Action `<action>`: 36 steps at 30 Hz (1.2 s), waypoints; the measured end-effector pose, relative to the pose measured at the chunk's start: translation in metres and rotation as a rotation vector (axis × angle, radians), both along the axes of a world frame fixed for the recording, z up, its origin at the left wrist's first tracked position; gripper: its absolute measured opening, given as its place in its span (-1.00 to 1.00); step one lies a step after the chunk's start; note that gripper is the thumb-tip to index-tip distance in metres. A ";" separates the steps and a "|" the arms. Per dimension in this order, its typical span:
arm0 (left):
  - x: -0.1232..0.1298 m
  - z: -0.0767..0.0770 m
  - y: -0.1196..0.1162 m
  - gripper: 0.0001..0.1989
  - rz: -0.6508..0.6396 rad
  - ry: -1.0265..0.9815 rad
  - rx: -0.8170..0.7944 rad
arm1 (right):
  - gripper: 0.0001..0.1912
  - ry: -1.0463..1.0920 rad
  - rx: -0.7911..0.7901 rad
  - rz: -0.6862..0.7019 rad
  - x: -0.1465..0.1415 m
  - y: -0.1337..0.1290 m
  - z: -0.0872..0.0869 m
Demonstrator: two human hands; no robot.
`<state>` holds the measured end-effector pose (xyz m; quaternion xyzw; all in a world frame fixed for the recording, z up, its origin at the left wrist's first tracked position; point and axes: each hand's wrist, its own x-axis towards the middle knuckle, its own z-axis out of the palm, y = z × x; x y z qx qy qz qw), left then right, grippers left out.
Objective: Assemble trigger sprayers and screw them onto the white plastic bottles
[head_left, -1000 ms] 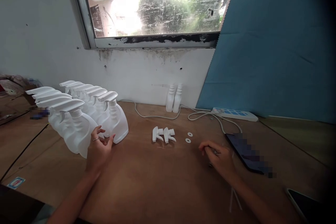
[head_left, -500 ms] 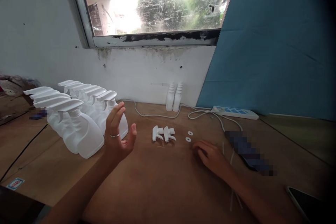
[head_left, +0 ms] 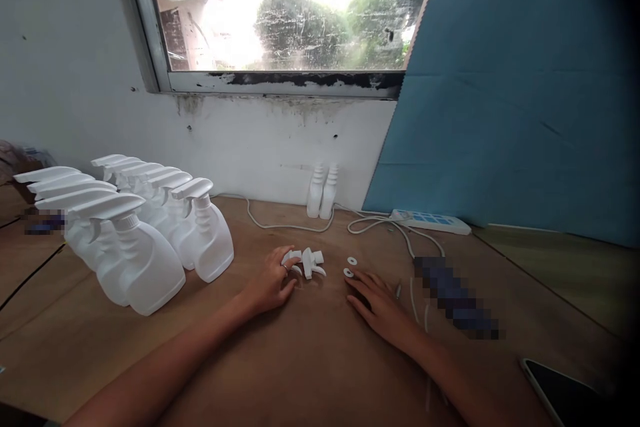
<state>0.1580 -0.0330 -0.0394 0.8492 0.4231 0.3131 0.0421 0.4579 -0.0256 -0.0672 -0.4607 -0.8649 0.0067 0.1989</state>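
My left hand (head_left: 273, 283) is down on the table, its fingers curled over the left of two white trigger spray heads (head_left: 291, 256) and partly hiding it. The thumb rests to its near side. Just to the right lies the second spray head (head_left: 311, 263), lying free. My right hand (head_left: 377, 300) is palm down with fingers stretched and apart, holding nothing. Its fingertips reach the edge of the nearer white ring washer (head_left: 348, 273). Another washer (head_left: 352, 261) lies slightly farther back.
White spray bottles with heads fitted (head_left: 155, 267) stand in rows at left. Two headless bottles (head_left: 329, 197) stand against the wall. A power strip (head_left: 433, 221), a white cable (head_left: 290, 227), a blurred-out dark object (head_left: 453, 293) and a phone (head_left: 560, 387) are on the table.
My left hand has come down from in the air beside the bottles onto the left spray head. My right hand's fingers have stretched out toward the nearer washer. The view has shifted slightly.
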 end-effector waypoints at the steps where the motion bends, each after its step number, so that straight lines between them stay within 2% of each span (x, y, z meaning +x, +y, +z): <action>1: -0.001 -0.004 0.002 -0.53 -0.001 0.017 -0.014 | -0.64 0.015 0.000 0.015 0.000 0.001 0.001; 4: -0.006 -0.009 0.004 -0.57 0.000 0.024 -0.041 | -0.67 0.070 0.002 0.056 -0.001 0.002 0.002; 7: -0.008 -0.010 0.005 -0.68 0.004 -0.064 -0.087 | -0.68 0.118 0.005 0.066 -0.001 0.003 0.002; 12: -0.013 -0.015 0.002 -0.86 0.036 -0.176 -0.147 | -0.64 0.118 0.071 0.011 -0.001 0.003 -0.002; 15: -0.013 -0.015 -0.009 -0.85 0.026 -0.220 -0.169 | -0.72 0.049 0.080 -0.014 -0.001 0.002 -0.003; 19: -0.006 -0.008 -0.029 -0.77 -0.093 -0.353 -0.298 | -0.79 -0.030 0.106 -0.003 -0.001 0.003 0.002; 23: 0.006 -0.004 -0.043 -0.78 -0.178 -0.434 -0.434 | -0.78 0.001 0.125 0.059 -0.007 -0.003 0.010; 27: 0.013 -0.004 -0.049 -0.81 -0.179 -0.425 -0.534 | -0.84 0.300 0.123 0.130 -0.030 -0.026 0.025; 30: 0.015 -0.004 -0.052 -0.80 -0.183 -0.427 -0.564 | -0.88 0.434 0.203 0.242 -0.051 -0.046 0.036; 34: 0.015 -0.007 -0.052 -0.79 -0.239 -0.450 -0.540 | -0.76 0.329 0.421 0.414 -0.067 -0.057 0.039; 36: 0.015 -0.008 -0.051 -0.80 -0.257 -0.449 -0.516 | -0.73 0.254 0.483 0.458 -0.070 -0.056 0.038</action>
